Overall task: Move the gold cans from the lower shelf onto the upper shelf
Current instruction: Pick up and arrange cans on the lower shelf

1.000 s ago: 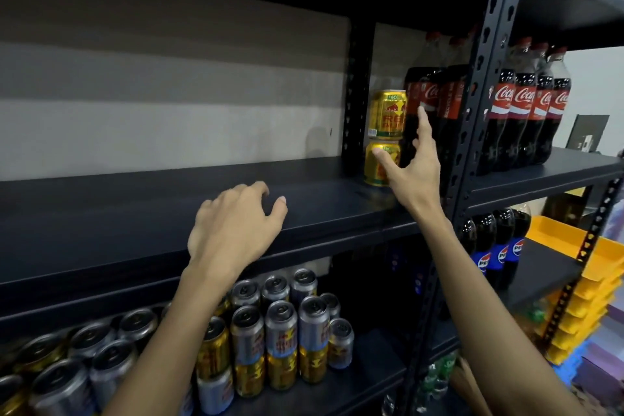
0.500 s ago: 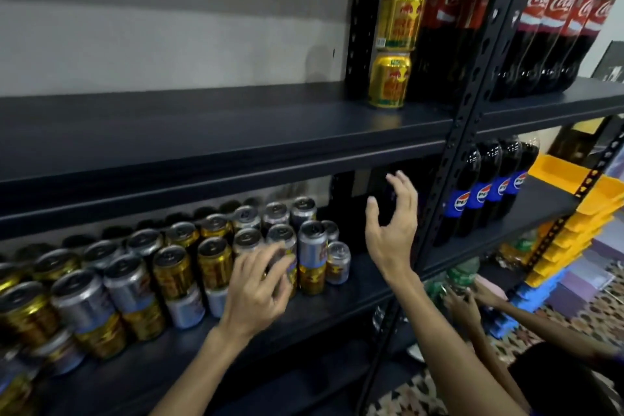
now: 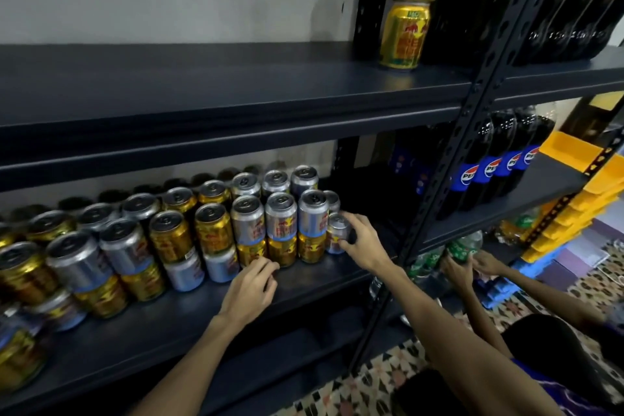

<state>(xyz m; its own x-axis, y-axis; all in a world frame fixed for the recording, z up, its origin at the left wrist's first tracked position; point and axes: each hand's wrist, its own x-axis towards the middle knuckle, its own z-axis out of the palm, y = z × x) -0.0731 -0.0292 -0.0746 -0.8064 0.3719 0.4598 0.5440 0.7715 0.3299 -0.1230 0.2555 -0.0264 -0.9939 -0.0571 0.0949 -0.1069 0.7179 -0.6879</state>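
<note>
On lower shelf (image 3: pixel 202 324): gold cans (image 3: pixel 212 230) stacked with silver cans (image 3: pixel 282 214), two tiers. Left hand (image 3: pixel 250 290) half-curled, fingertips touching bottom-tier gold can (image 3: pixel 251 253). Right hand (image 3: pixel 363 243) wrapped around end silver can (image 3: pixel 337 233). Upper shelf (image 3: pixel 219 84): two gold cans (image 3: pixel 405 34) stacked beside cola bottles (image 3: pixel 472 3).

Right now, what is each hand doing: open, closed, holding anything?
Left hand: fingers curled at a gold can, grip cannot be told.
Right hand: fingers closed around a silver can.
</note>
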